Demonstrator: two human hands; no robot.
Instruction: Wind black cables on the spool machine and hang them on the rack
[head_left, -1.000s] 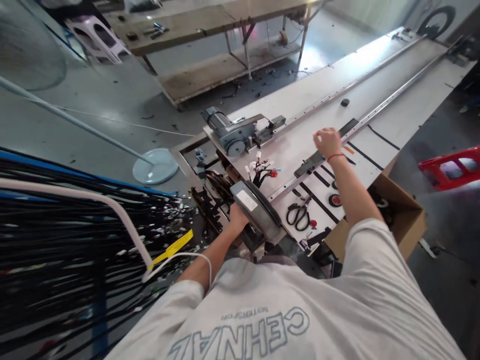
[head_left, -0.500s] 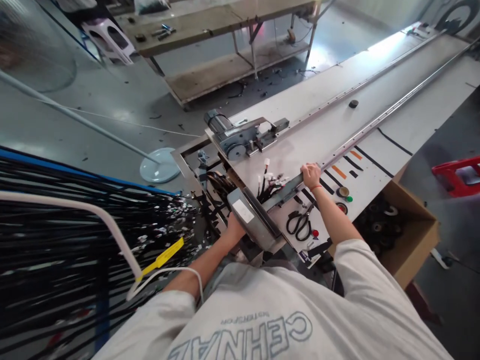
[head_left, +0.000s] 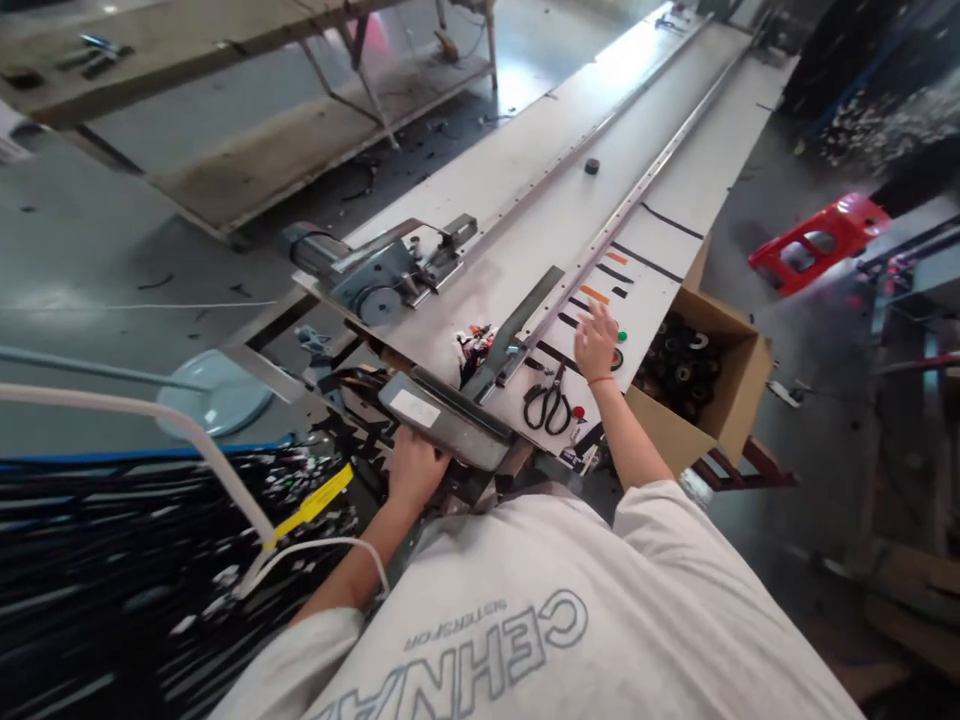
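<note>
My right hand (head_left: 596, 345) is over the white table with its fingers apart, beside a tape roll (head_left: 617, 358) that it partly covers. At the table's near end, my left hand (head_left: 415, 468) is against the underside of a grey metal box (head_left: 442, 418) with a white label; its fingertips are hidden there. A grey metal bar (head_left: 517, 330) slants up from the box along the rail. Left of the bar lies a bundle of wire ends with connectors (head_left: 474, 345). Black-handled scissors (head_left: 547, 408) rest nearer me, next to a red round piece (head_left: 578, 412).
A motor unit (head_left: 367, 285) stands at the table's left corner. Long metal rails (head_left: 637, 190) run to the far end. Tape strips (head_left: 595, 295) stick to the right side. A cardboard box (head_left: 739, 390) of dark rolls and a red stool (head_left: 817, 245) stand right. Black cables (head_left: 97, 540) hang left.
My right hand has left the metal bar and moved toward the tape rolls, its fingers spreading. The bar now stands at a steeper angle. The view has turned right; my left hand stays by the metal box.
</note>
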